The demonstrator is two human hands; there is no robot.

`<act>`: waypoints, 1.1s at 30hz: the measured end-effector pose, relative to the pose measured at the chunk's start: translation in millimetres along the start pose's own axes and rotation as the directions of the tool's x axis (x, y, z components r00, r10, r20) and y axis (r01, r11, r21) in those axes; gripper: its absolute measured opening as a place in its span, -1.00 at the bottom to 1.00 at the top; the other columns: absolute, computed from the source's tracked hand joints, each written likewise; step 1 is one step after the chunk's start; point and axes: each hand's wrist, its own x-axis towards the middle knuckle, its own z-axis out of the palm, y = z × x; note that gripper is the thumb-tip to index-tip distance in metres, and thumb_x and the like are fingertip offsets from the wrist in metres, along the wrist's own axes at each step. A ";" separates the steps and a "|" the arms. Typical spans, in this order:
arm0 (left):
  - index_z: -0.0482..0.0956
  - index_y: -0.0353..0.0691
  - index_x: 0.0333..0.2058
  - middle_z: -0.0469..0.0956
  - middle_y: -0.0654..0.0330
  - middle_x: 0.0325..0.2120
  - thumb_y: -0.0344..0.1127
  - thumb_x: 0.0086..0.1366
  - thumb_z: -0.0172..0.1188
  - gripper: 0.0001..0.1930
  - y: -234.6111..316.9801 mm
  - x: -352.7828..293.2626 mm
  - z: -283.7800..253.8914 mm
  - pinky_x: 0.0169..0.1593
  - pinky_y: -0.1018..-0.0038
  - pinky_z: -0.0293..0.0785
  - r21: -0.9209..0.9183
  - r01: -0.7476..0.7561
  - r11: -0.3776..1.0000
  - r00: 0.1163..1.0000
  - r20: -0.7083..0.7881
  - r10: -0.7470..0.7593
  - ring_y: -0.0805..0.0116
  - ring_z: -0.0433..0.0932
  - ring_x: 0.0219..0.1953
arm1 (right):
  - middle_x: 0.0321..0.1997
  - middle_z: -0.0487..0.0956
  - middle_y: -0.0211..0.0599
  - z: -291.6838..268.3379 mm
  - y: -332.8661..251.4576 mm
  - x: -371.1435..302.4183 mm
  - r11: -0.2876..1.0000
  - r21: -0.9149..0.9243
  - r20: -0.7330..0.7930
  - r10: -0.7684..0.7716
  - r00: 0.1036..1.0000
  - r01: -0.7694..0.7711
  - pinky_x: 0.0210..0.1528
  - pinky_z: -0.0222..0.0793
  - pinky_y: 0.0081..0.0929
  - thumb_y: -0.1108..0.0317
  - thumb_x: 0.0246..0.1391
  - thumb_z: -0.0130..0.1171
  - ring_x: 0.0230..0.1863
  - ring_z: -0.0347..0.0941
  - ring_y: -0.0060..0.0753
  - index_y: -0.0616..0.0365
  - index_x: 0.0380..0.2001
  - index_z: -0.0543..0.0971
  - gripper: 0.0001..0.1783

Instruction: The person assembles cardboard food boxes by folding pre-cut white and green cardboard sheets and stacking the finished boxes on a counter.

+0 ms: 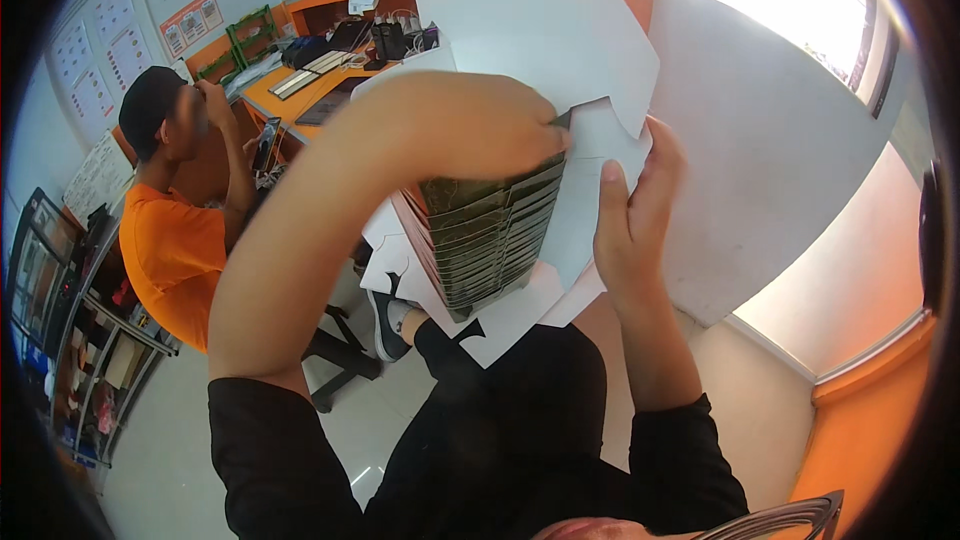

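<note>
**Two hands at a white carton of dark green packets, over the lap**

Nearest: black trousers [470, 440] of the seated wearer, legs bent, one dark shoe [388, 328] visible beyond the box's left side. Black sleeves end around the elbows.

Above the lap, a white box [592, 175] tilted, its cut flaps spread; one large flap rises at the far end. Inside it, a stack of dark green packets [495, 230], thin, layered edge over edge in a long row.

Left hand [500, 130] reaches across, over the stack's far end. Wrist bent, fingers curled down at the right edge; tips mostly hidden, slight blur. Cannot tell whether they grip a packet.

Right hand [645, 205] at the box's right wall: thumb on the inner face, other fingers around the outside, wall pinched between.

Left, farther off: a seated person in an orange shirt [175, 245] and black cap [150, 105], one hand raised to the head, a phone [266, 143] in front. Beside them, a metal shelf [125, 318] with mixed goods.

Beyond: orange worktop [262, 98] carrying dark devices and cables; green rack [250, 35]; posters [192, 23] on the wall. Far right, a bright window [780, 0].
</note>
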 end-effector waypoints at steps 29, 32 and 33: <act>0.48 -0.17 -0.06 0.45 0.09 -0.05 -0.19 0.18 -0.10 -0.61 -150.8 61.8 7.9 0.01 0.28 0.35 0.207 0.412 0.888 0.909 -0.022 -0.416 0.13 0.47 -0.06 | -0.77 0.14 -0.31 68.1 -8.9 11.6 0.979 0.081 -0.164 -0.174 0.971 0.189 -0.54 0.08 -0.42 0.53 -0.29 -0.04 -0.66 0.08 -0.28 0.17 -0.81 0.19 -0.80; 0.44 -0.03 0.00 0.42 0.17 0.00 -0.05 0.20 -0.05 -0.58 -129.5 60.2 -3.4 0.07 0.26 0.30 0.104 0.463 0.880 0.883 0.039 -0.468 0.14 0.42 0.00 | -0.77 0.13 -0.32 66.5 -13.8 7.6 0.965 0.066 -0.163 -0.241 0.957 0.255 -0.54 0.08 -0.43 0.52 -0.30 -0.05 -0.67 0.07 -0.29 0.16 -0.81 0.18 -0.79; 0.45 -0.09 -0.02 0.43 0.12 -0.02 -0.02 0.22 -0.07 -0.57 -134.4 62.4 3.0 0.04 0.24 0.30 0.143 0.358 0.923 0.934 -0.047 -0.355 0.11 0.43 -0.02 | -0.77 0.13 -0.33 67.4 -15.7 5.9 0.960 0.066 -0.166 -0.257 0.952 0.271 -0.55 0.07 -0.44 0.52 -0.30 -0.05 -0.67 0.06 -0.29 0.16 -0.82 0.17 -0.79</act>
